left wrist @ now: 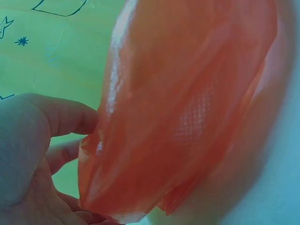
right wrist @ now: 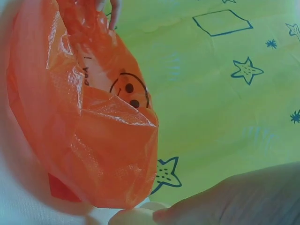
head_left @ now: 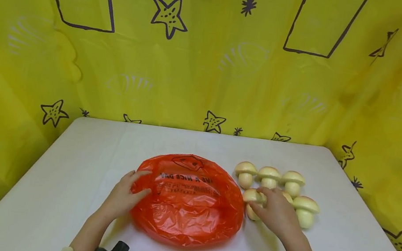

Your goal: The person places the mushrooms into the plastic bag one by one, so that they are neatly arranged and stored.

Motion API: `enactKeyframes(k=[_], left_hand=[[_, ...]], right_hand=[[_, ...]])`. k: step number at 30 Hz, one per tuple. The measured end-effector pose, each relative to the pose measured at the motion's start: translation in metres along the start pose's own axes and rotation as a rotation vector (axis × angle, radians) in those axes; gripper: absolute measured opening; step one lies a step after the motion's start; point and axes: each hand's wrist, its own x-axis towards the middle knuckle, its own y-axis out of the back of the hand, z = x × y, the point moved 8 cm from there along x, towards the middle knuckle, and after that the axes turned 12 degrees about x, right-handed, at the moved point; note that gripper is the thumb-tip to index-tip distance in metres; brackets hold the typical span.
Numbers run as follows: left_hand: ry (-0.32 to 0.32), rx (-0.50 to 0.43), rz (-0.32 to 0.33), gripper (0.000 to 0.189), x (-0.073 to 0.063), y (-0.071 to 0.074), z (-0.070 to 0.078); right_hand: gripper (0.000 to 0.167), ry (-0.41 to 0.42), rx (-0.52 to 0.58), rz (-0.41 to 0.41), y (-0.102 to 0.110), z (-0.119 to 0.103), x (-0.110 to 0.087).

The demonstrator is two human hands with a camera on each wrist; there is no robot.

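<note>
A red plastic bag [head_left: 183, 225] stands on the table with its mouth spread wide; dark printing shows inside. My left hand [head_left: 122, 194] holds the bag's left rim, the thumb and fingers around its edge. In the left wrist view, the left hand [left wrist: 33, 154] has fingertips against the bag [left wrist: 154, 117]. Just right of the bag, my right hand [head_left: 280, 213] grips a pale mushroom [head_left: 251, 196] by its cap. In the right wrist view, that mushroom [right wrist: 131, 217] shows only in part beside the bag [right wrist: 112, 159]. The bag's bottom is hidden.
Behind the right hand, several similar mushrooms [head_left: 269, 175] stand in rows, one partly covered by the hand. Another mushroom [head_left: 305, 209] is at the right. The white table [head_left: 100, 148] backs onto a yellow patterned curtain [head_left: 193, 75].
</note>
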Motion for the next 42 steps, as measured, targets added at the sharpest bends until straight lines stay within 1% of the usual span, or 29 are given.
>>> enactKeyframes(k=[4, 9, 16, 26, 35, 42], left_hand=[[-0.001, -0.002, -0.008, 0.042, 0.0, -0.002, 0.0], [0.001, -0.005, -0.014, 0.036, -0.002, -0.004, 0.0], [0.003, -0.01, -0.011, 0.033, 0.0, -0.005, -0.001], [0.01, 0.008, -0.008, 0.033, -0.001, -0.004, -0.003], [0.009, 0.006, -0.013, 0.033, -0.001, -0.004, -0.003], [0.022, 0.011, -0.027, 0.033, -0.001, -0.001, -0.003]], right_hand=[[0.039, 0.022, -0.006, -0.006, -0.002, 0.001, 0.001], [0.04, 0.029, 0.012, -0.009, -0.005, 0.004, 0.001], [0.038, 0.062, 0.014, 0.034, -0.006, 0.004, 0.003], [0.041, 0.052, 0.033, 0.053, -0.013, 0.008, 0.006], [0.049, -0.004, 0.066, 0.051, -0.026, 0.016, 0.01], [0.052, 0.009, 0.08, 0.075, -0.034, 0.019, 0.012]])
